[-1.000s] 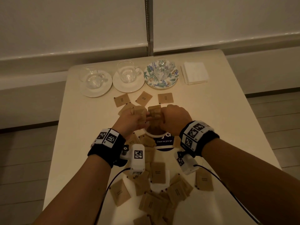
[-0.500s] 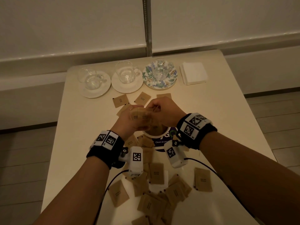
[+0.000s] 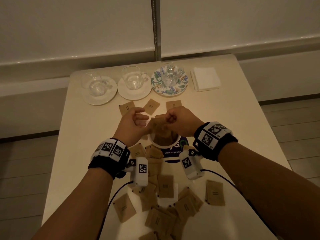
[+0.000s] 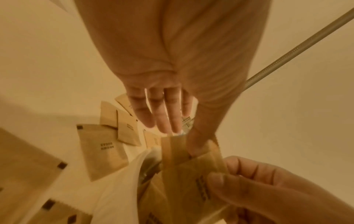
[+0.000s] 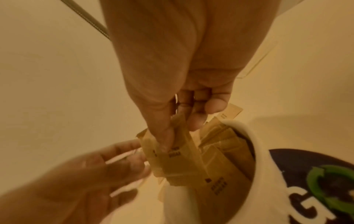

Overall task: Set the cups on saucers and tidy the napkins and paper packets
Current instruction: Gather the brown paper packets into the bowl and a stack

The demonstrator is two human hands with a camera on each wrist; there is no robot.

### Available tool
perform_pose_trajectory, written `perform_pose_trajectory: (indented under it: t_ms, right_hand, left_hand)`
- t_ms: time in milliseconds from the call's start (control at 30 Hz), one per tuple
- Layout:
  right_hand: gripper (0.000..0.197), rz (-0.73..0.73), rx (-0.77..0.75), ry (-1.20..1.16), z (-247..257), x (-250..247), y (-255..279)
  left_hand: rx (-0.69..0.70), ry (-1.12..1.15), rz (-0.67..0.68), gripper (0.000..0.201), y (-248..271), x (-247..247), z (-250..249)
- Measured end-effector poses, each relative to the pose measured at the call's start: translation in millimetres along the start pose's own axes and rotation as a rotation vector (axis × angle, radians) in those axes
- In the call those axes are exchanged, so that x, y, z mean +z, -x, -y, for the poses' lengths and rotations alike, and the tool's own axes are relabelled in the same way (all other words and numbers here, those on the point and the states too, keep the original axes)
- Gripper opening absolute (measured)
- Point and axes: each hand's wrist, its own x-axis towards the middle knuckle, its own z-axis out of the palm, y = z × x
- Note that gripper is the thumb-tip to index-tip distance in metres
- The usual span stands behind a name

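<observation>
Table [image 3: 242, 135]: one, pale, carrying everything you need. Saucers: three in a row at the far edge, two plain white [image 3: 99, 94] [image 3: 134, 91] and one floral [image 3: 168, 88]; stiff, breakable, best taken by the rim. Glass cups: three, one on each saucer [image 3: 94, 84] [image 3: 133, 78] [image 3: 170, 75], so that part of the job looks done; they are hard, smooth and likely slippery, so take them by the handle. Napkin stack [image 3: 205, 80]: one squared pile just right of the floral saucer; soft and light, so lift it from underneath as a block or the top sheets will slide. White mug [image 3: 173, 144]: one, printed, mid-table under your hands, already part-filled with packets standing on end. Brown paper packets: three lie flat beyond your hands [image 3: 127, 108] [image 3: 152, 106] [image 3: 173, 105]; the scatter nearer you [image 3: 166, 186] overlaps too much for a sure count, but looks like well over a dozen. They are thin, light, a little crisp and bendable; pinch each by an edge and feed it in upright. Your right hand [image 3: 180, 122] is clamped, thumb against fingers, on a small bundle of packets [image 5: 178, 153] right above the mug's mouth. Your left hand [image 3: 133, 123] is alongside with fingers loosely spread, holding nothing.
</observation>
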Motion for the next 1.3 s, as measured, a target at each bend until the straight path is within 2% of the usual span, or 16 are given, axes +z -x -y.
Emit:
perform_pose_trajectory:
  t_ms: [100,233,300,367,533,633,733,833,933,1067,1167,1233,1300]
  right_hand:
    - [0.007,0.088,0.023,0.196,-2.1,7.0,1.3]
    - [0.016,0.048,0.081,0.343,-3.2,14.6,1.7]
    - [0.013,0.046,0.091,0.359,-5.1,13.5,0.6]
    - [0.018,0.074,0.095,0.375,-6.5,13.2,-1.0]
    - [0.042,0.078,0.014,0.392,-10.0,20.3,0.4]
    - [0.032,0.022,-0.010,0.303,-16.1,18.2,3.1]
    - [0.021,-0.059,0.078,0.261,-27.0,12.3,1.9]
    - [0.020,-0.192,0.163,0.164,-39.8,9.0,2.0]
    - [0.026,-0.124,0.215,0.126,-46.5,9.9,1.3]
    - [0.024,-0.070,0.217,0.052,-53.8,7.0,-0.3]
    - [0.025,-0.067,0.223,0.026,-56.9,5.5,-0.9]
    - [0.026,-0.056,0.229,0.014,-57.0,5.6,-1.7]
    - [0.024,-0.049,0.226,-0.001,-56.9,6.2,-3.2]
  left_hand:
    - [0.033,-0.178,-0.099,0.034,-4.9,0.9,-3.2]
    - [0.062,-0.532,0.014,0.011,-10.0,13.3,-0.6]
    - [0.092,-0.639,0.051,0.012,-11.0,19.8,1.1]
    - [0.098,-0.698,0.082,0.016,-11.2,25.6,1.9]
    - [0.033,-0.887,0.162,0.020,-14.8,36.3,1.1]
    - [0.028,-0.995,0.180,0.017,-18.2,38.2,-1.4]
    - [0.010,-1.024,0.194,0.011,-19.7,42.2,-5.3]
    - [-0.005,-1.045,0.230,0.018,-20.7,50.0,-7.6]
    - [-0.018,-1.005,0.288,0.022,-22.4,53.4,-7.6]
    - [-0.004,-0.767,0.334,0.028,-21.7,49.7,-12.4]
    - [-0.068,-0.743,0.314,0.007,-24.9,45.4,-13.1]
    - [-0.066,-0.793,0.240,0.024,-27.2,45.4,-7.8]
    - [-0.035,-0.855,0.210,0.028,-27.8,49.1,-4.1]
